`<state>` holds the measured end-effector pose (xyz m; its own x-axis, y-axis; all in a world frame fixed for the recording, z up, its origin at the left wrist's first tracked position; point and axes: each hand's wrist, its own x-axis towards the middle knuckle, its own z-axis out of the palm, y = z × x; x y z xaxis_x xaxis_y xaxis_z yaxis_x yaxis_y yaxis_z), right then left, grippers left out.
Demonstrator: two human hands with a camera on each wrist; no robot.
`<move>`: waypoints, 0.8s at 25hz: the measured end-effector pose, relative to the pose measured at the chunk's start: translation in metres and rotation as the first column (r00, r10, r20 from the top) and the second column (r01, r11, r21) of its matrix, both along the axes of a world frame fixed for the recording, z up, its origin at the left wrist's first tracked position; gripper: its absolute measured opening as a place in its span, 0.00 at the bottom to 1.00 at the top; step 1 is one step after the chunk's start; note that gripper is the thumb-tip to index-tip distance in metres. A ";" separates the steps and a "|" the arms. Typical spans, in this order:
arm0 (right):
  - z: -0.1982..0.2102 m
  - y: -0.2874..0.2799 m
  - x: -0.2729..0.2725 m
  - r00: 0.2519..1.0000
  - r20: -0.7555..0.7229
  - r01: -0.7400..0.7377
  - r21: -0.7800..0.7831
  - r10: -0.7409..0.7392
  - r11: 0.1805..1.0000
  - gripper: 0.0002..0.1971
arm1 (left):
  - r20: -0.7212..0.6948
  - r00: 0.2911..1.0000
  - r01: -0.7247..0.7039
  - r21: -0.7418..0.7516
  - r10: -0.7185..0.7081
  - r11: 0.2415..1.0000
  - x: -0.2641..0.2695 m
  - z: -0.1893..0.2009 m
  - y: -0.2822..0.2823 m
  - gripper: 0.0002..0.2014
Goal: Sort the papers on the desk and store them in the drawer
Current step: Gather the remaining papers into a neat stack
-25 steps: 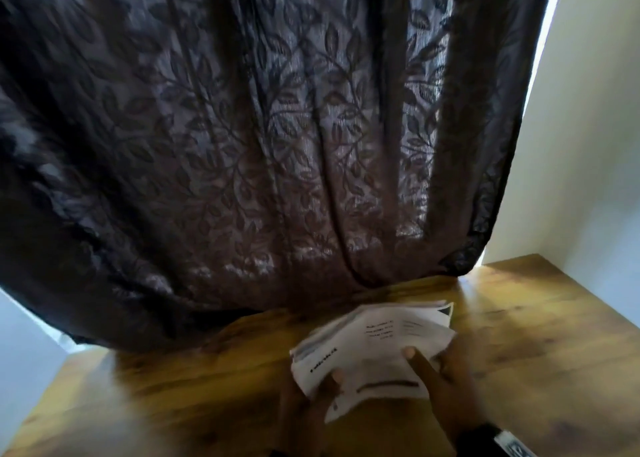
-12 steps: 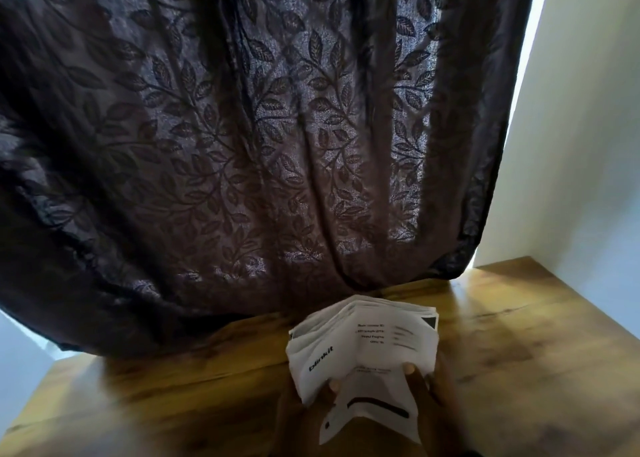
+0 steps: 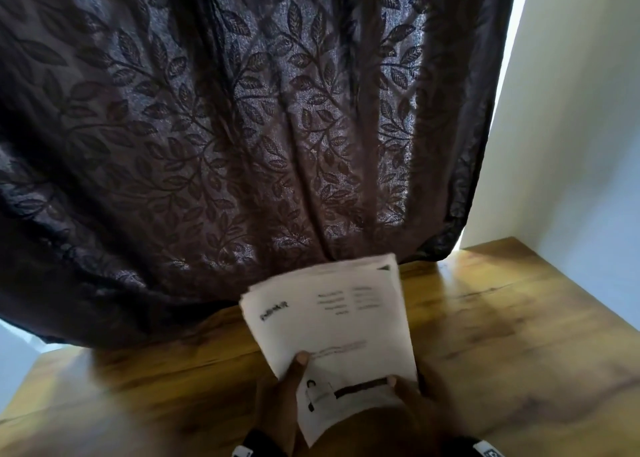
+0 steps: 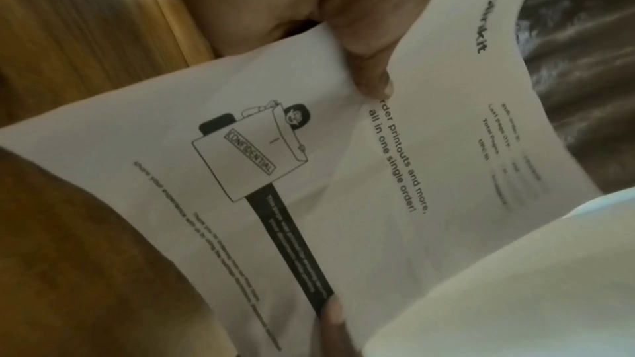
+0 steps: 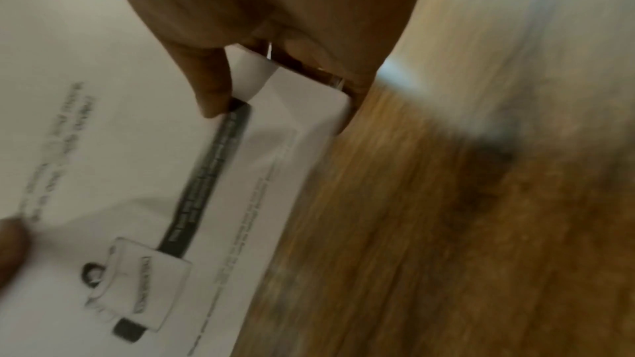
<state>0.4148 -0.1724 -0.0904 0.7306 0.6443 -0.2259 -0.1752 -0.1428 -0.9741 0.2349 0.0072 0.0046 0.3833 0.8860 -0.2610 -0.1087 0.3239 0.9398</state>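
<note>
A stack of white printed papers (image 3: 332,321) is held above the wooden desk (image 3: 502,335), tilted up toward the curtain. My left hand (image 3: 284,397) grips its near left edge, thumb on the top sheet. My right hand (image 3: 408,397) pinches the near right edge, thumb on the black printed bar. In the left wrist view the top sheet of the papers (image 4: 309,186) shows a "CONFIDENTIAL" drawing, with my left thumb (image 4: 367,64) pressing on it. The right wrist view shows the right thumb (image 5: 209,83) on the papers (image 5: 103,145), fingers curled under the corner. No drawer is in view.
A dark leaf-patterned curtain (image 3: 225,127) hangs down to the desk's back edge, just behind the papers. A white wall (image 3: 571,144) stands at the right. Bare wood lies to both sides of the hands.
The fanned, uneven sheets have been drawn together into a squarer stack and raised toward the curtain. Both hands have shifted to the stack's near edge.
</note>
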 end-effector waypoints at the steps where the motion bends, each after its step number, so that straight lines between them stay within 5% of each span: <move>1: 0.014 0.012 0.000 0.999 -0.021 -0.048 0.011 0.048 0.999 0.17 | 0.044 0.999 -0.004 -0.040 0.006 0.999 0.002 0.003 0.004 0.19; 4: 0.029 0.039 0.001 0.934 -0.356 0.060 0.176 0.006 0.983 0.31 | 0.120 0.993 0.020 -0.072 -0.011 0.997 0.001 0.007 0.007 0.23; 6: 0.033 0.045 -0.005 0.847 -0.526 0.091 0.291 0.079 0.952 0.26 | 0.151 0.988 0.042 -0.122 -0.023 0.992 0.004 0.000 0.000 0.27; 9: 0.035 0.050 -0.005 0.849 -0.528 0.129 0.273 0.036 0.953 0.14 | 0.145 0.989 0.038 -0.180 -0.012 0.983 0.001 -0.016 -0.004 0.20; 13: 0.040 0.034 0.023 0.938 -0.320 0.203 0.194 -0.134 0.960 0.06 | 0.074 0.996 -0.034 -0.131 0.044 0.991 -0.026 -0.018 0.024 0.19; 18: 0.067 0.015 0.060 0.982 0.148 0.105 0.117 -0.121 0.988 0.09 | -0.081 0.931 0.362 0.079 -0.356 0.929 -0.023 0.002 0.064 0.21; 20: 0.078 0.015 0.065 0.970 0.220 0.079 0.136 -0.108 0.988 0.10 | -0.227 0.908 0.401 0.223 -0.353 0.888 -0.005 -0.002 0.063 0.15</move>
